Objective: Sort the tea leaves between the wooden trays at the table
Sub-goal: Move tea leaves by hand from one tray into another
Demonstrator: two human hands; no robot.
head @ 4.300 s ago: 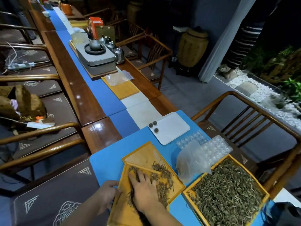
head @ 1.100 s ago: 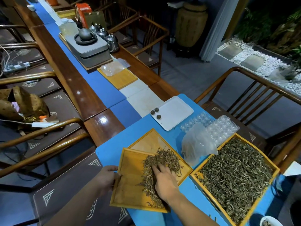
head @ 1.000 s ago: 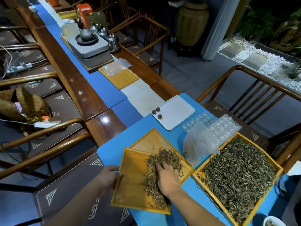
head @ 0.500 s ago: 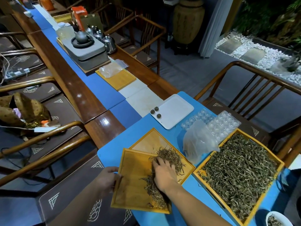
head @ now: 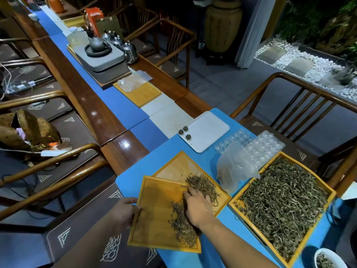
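- Tea leaves (head: 182,225) lie in a dark strip on the near tray (head: 154,213), and a second heap (head: 201,183) sits on the far tray (head: 173,169) that pokes out from under it.
- My right hand (head: 198,205) lies flat on the leaves where the two trays meet, fingers spread and fairly straight, touching them but gripping nothing that I can see.
- My left hand (head: 124,210) grips the left edge of the near tray, fingers curled round the rim.
- I think the sorting is only partly done: much of the near tray is bare wood, but a good strip of leaves is still on it.
- The big tray (head: 332,192) to the right is full of tea leaves, so I guess a lot is still left to sort.
- A small white bowl (head: 328,257) at the bottom right corner has a few leaves in it.
- The trays all sit on the blue mat (head: 135,176) on the tabletop.
- Three little dark balls (head: 184,132) rest on a white tray (head: 210,130) farther off.
- Writing: I can't read any. The orange box (head: 92,18) far up the tabletop is too blurry for words.
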